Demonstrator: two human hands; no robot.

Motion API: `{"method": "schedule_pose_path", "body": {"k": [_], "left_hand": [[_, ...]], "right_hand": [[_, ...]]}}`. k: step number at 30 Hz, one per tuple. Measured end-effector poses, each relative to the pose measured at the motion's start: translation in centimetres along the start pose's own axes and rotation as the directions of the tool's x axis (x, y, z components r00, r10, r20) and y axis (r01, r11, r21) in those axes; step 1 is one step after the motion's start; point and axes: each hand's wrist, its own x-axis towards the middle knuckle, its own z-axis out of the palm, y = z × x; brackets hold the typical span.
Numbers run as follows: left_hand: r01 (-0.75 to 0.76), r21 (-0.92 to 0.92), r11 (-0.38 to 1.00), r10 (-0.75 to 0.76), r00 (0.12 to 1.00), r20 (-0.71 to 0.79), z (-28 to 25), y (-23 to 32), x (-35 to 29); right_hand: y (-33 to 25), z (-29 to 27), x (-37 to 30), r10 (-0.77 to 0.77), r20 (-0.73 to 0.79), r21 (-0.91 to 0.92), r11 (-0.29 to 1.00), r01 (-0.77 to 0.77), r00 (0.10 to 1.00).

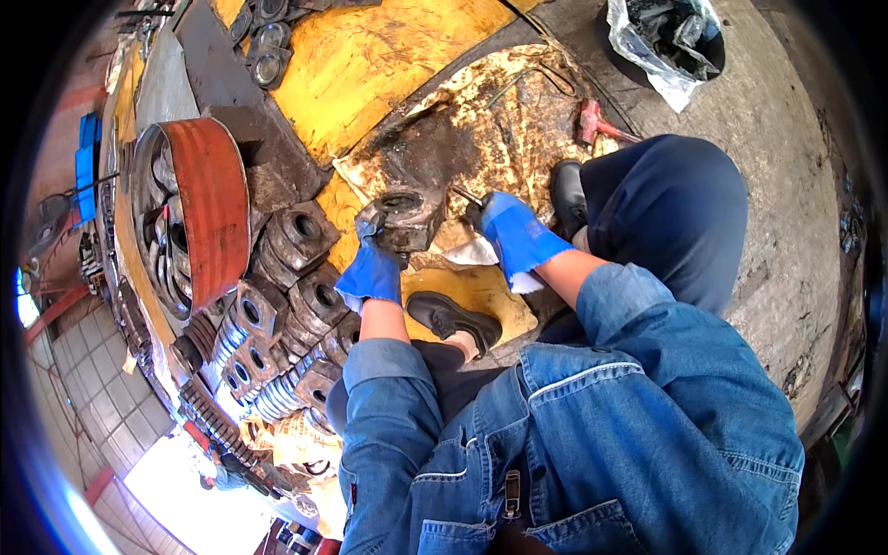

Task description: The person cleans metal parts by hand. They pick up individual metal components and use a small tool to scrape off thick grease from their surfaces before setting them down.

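Note:
A greasy metal block with a round hole (413,211) is tilted in front of me, over the stained sheet. My left hand (372,266), in a blue glove with a dirty dark palm area, is closed on the block's left side. To the right of the block, my gloved right hand (516,231) is closed round a thin metal tool (467,196). Only the tool's short end shows, pointing at the block with a small gap between them; the fist hides the rest.
Several similar blocks (301,227) and thick coil springs (282,398) are heaped at left, below an orange metal drum (208,208). Ahead lie an oily sheet (518,120) and yellow board (361,69). A red hammer (592,122) and a lined bucket (666,42) are at far right.

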Motion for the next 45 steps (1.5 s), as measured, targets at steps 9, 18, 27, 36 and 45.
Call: {"method": "schedule_pose_path", "body": {"k": [9, 18, 27, 36, 45], "left_hand": [[0.299, -0.141, 0.944, -0.301, 0.954, 0.007, 2.2, 0.3, 0.0], [0.267, -0.132, 0.955, -0.268, 0.963, 0.015, -0.9, -1.5, -0.4], [0.166, -0.192, 0.967, -0.177, 0.983, -0.040, -9.2, -4.9, 1.3], [0.191, -0.285, 0.939, -0.232, 0.965, -0.119, -8.2, -5.9, 1.3], [0.220, -0.312, 0.924, -0.275, 0.950, -0.147, -10.1, -6.9, 1.6]], "right_hand": [[-2.0, -7.2, -2.7, 0.038, 0.086, 0.305, 0.950, -0.063, 0.996], [-2.5, -2.0, -9.4, 0.032, 0.438, 0.707, 0.604, -0.366, 0.898], [0.0, 3.3, -12.2, -0.081, 0.411, 0.827, 0.453, -0.334, 0.908], [1.6, 4.0, -9.8, 0.278, 0.657, 0.724, 0.028, -0.690, 0.701], [6.0, 7.6, -6.8, 0.257, 0.650, 0.758, -0.154, -0.634, 0.715]]}}
